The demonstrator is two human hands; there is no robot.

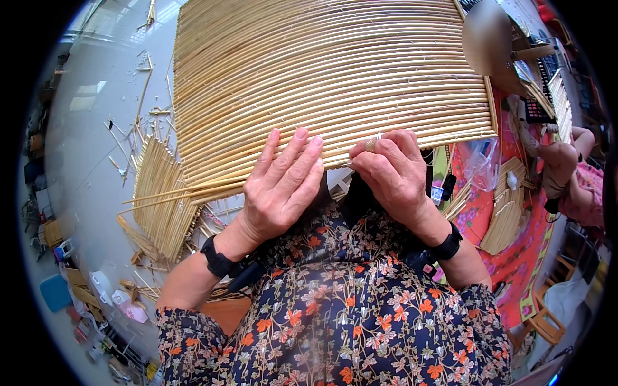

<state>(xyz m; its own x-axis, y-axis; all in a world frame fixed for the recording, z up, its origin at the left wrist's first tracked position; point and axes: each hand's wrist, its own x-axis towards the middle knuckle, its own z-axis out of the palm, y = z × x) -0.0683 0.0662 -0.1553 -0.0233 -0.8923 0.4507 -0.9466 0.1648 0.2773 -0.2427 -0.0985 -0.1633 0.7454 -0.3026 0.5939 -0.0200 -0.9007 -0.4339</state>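
A large mat of straw-coloured reeds [322, 83], laid side by side and tied with rows of pale thread, slopes up in front of me. Two or three loose reed ends [161, 195] stick out past its near left edge. My left hand [283, 183] lies with stretched fingers over the nearest reeds; its thumb is hidden. At the mat's near edge, right of centre, my right hand [391, 170] is closed in a pinch, a ring on one finger. What sits between those fingertips is too small to make out, though a bit of white thread shows beside them.
A smaller reed piece [161, 193] lies on the pale floor at left among scattered scraps. At right, another reed piece [505, 212] and a clear plastic bag [483, 164] rest on a red patterned cloth [524, 267]. Another person [573, 167] sits at far right.
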